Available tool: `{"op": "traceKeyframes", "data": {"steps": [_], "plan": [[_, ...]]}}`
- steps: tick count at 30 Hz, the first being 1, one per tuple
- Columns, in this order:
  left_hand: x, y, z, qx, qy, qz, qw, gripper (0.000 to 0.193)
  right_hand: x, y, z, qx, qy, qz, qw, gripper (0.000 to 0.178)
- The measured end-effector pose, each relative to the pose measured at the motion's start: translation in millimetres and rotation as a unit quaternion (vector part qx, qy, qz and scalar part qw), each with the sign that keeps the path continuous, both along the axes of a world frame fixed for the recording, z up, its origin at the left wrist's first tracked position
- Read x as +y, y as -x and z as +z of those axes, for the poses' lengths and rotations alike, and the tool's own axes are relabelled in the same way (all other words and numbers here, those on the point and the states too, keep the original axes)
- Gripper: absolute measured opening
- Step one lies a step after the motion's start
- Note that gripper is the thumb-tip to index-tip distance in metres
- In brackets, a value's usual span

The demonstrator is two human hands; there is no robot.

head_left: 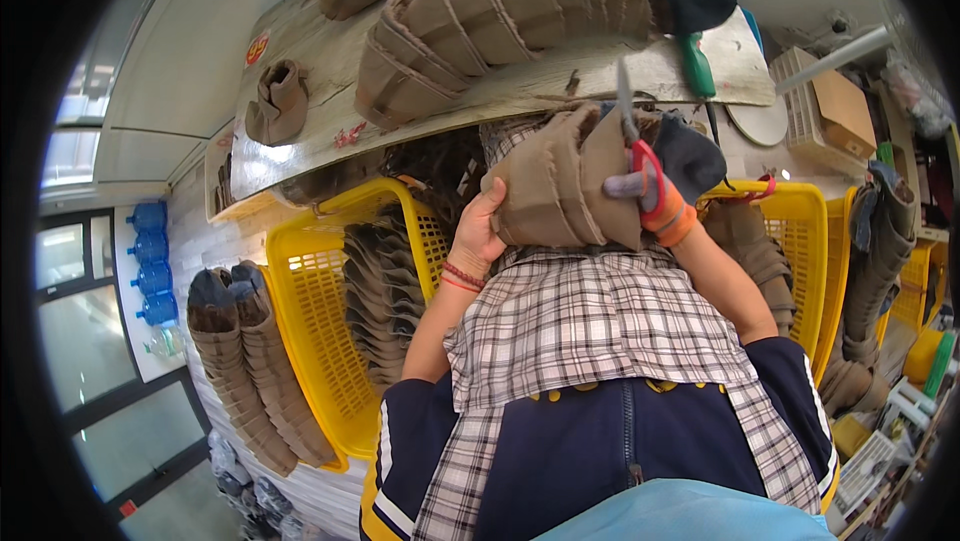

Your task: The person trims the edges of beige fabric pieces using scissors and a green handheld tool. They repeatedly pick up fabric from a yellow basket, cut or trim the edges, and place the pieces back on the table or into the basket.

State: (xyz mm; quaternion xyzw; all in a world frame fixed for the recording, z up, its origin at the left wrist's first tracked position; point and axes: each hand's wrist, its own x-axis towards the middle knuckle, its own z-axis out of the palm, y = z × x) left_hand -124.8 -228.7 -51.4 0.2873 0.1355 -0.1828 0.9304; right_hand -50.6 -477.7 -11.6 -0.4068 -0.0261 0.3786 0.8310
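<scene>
A short stack of nested brown boot uppers (555, 181) with frayed, fleecy edges rests in front of me over the checked apron, close to the bench edge. My left hand (483, 228) grips its left end, thumb on top and the other fingers hidden beneath. On my right hand (662, 206) is an orange and grey partial glove. It is closed around red-handled scissors (648, 181), whose blades point up and away over the stack. The same hand also lies against the stack's right end, where a dark blue piece (692, 153) sticks out.
A longer row of uppers (500, 26) lies on the worn bench (330, 136), near a single upper (279, 103) and a green-handled tool (697, 66). Yellow baskets (310, 291) with stacked uppers flank me. More stacks (245, 361) stand at left. Blue water bottles (152, 261) line the wall.
</scene>
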Motion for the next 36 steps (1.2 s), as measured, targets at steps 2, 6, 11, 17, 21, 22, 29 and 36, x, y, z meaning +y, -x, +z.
{"op": "traceKeyframes", "data": {"steps": [2,6,11,17,21,22,29,36], "plan": [[3.6,-1.8,5.7,-0.010,0.004,-0.025,1.000,0.054,11.3,6.5,-19.3,-0.009,0.026,-0.011,1.000,0.053],[0.3,12.0,4.2,-0.027,0.010,0.010,1.000,0.059,22.0,11.5,7.6,-0.001,0.000,0.044,0.999,0.049],[3.6,17.1,7.3,0.007,-0.139,-0.017,0.990,0.063,25.1,31.0,-81.8,-0.105,0.079,-0.063,0.989,0.033],[39.9,21.0,34.9,-0.042,-0.392,0.064,0.917,0.035,-4.7,42.4,-69.5,-0.257,0.279,-0.045,0.924,0.040],[173.7,-23.0,45.0,-0.146,-0.821,0.328,0.445,0.014,2.2,56.2,-16.7,-0.120,0.176,-0.161,0.964,0.033],[204.4,-38.9,56.2,-0.097,-0.873,0.320,0.356,0.022,-0.9,55.0,-20.6,-0.168,0.211,-0.158,0.950,0.034],[299.4,-130.5,60.1,-0.007,-0.933,0.260,0.248,0.042,-10.2,50.9,-22.9,-0.307,0.316,-0.125,0.889,0.039],[326.4,-33.8,131.4,-0.155,-0.446,0.511,0.718,0.020,-20.0,57.1,7.4,-0.222,0.260,-0.131,0.931,0.043]]}}
